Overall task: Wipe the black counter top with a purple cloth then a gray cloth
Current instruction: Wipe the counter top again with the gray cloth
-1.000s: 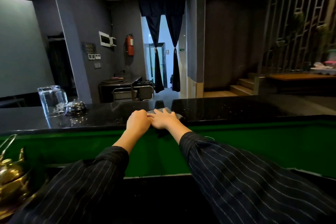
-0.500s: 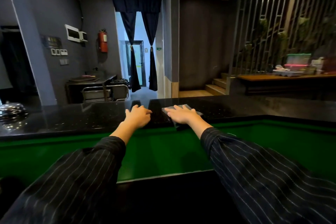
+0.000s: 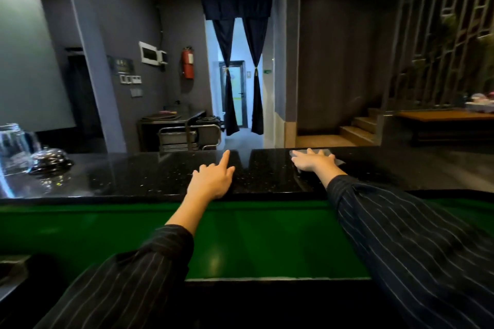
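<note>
The black speckled counter top [image 3: 149, 176] runs across the view above a green front panel. My right hand [image 3: 312, 161] lies flat, fingers spread, pressing a gray cloth [image 3: 337, 160] onto the counter near its far edge; most of the cloth is hidden under the hand. My left hand [image 3: 212, 180] rests on the counter to the left of it, index finger stretched forward, holding nothing. No purple cloth is in view.
An upturned glass jar [image 3: 13, 148] and a metal call bell [image 3: 50, 158] stand on the counter at the far left. Beyond the counter are a steel trolley [image 3: 187, 136], a curtained doorway [image 3: 240, 93] and steps [image 3: 358, 131] at right.
My right hand has slid the gray cloth to the right and farther out on the counter. My left hand has opened from a loose fist and now points its index finger.
</note>
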A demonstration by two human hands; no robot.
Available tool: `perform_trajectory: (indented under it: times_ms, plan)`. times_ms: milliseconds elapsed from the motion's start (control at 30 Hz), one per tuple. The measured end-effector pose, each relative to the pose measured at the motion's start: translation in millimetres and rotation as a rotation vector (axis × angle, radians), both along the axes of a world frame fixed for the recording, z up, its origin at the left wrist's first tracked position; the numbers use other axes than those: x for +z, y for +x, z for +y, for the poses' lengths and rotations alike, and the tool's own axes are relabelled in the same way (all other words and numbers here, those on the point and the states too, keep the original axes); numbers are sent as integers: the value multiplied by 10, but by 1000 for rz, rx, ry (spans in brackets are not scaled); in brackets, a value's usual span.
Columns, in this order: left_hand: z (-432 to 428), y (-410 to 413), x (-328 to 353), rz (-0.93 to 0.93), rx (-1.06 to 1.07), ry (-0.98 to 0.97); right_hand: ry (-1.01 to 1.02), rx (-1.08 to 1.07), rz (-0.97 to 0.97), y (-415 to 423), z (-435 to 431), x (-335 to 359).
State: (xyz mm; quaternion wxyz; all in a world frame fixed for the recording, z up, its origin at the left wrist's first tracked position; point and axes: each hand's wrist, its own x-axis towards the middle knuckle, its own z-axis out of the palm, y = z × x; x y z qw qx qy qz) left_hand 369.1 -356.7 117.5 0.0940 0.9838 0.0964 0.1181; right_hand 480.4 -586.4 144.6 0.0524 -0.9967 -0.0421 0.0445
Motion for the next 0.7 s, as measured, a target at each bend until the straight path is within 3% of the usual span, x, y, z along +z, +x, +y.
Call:
perform_trajectory:
  times_ms: [367,500,700]
  plan:
    - [59,6,-31,-94,60,-137,17,415,-3,-15,1646,-114]
    - [105,15,-47,-31,58,-164,29,460,27,204,1490,-93]
    - [152,-4,-27,-62,-19,-99,20,297,27,668,798,-43]
